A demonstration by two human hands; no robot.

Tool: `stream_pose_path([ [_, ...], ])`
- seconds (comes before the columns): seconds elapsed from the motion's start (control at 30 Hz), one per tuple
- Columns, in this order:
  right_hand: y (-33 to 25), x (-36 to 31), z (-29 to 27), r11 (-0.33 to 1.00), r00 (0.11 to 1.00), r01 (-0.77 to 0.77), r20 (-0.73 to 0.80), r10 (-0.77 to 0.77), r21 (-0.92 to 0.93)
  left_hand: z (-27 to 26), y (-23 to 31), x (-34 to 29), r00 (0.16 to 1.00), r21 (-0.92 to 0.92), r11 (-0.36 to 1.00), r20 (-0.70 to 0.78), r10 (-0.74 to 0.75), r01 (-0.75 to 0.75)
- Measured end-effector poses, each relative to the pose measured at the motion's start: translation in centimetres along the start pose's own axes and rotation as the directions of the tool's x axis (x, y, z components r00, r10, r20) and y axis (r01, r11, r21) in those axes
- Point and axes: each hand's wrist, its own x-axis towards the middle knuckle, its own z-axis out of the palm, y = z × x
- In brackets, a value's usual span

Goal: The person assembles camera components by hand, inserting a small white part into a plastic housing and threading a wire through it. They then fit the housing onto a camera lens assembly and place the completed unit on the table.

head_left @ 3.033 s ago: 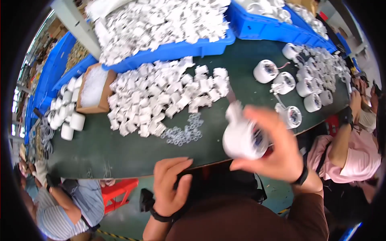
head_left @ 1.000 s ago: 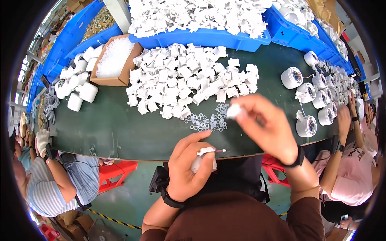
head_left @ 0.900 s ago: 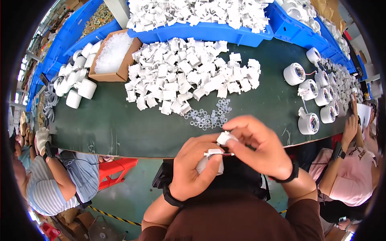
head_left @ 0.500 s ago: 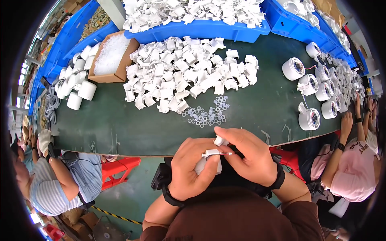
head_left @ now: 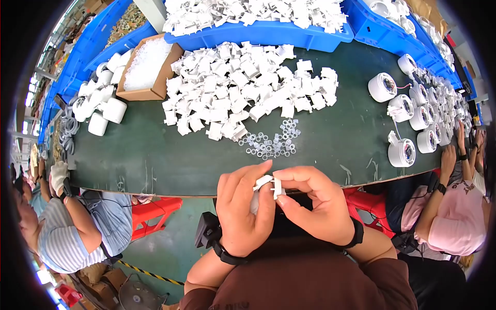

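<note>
Pinching a small white clip (head_left: 277,188) in the right hand (head_left: 321,209), gripping a tabbed white housing (head_left: 263,182), mostly hidden, in the left hand (head_left: 242,209), by the near edge of the surface (head_left: 155,173); probably best to keep both square and steady, with light pressure.

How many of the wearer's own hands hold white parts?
2: the left hand grips a white part, partly hidden; the right hand, beside it, pinches a small white piece. Other pieces may be hidden.
</note>
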Motion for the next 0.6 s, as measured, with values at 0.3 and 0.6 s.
stream_pose_path([
  [0.3, 1.0, -0.3, 1.1, 0.992, 0.997, -0.016, -0.079, 0.026, 0.123, 0.1, -0.5, -0.2, 0.998, 0.025, 0.998, 0.028, 0.058, -0.059],
  [0.6, 2.2, 0.1, 3.1, 0.94, 0.899, 0.229, -0.314, -0.304, -0.254, 1.1, -0.8, -0.7, 0.995, 0.061, 0.993, -0.014, 0.101, -0.1],
])
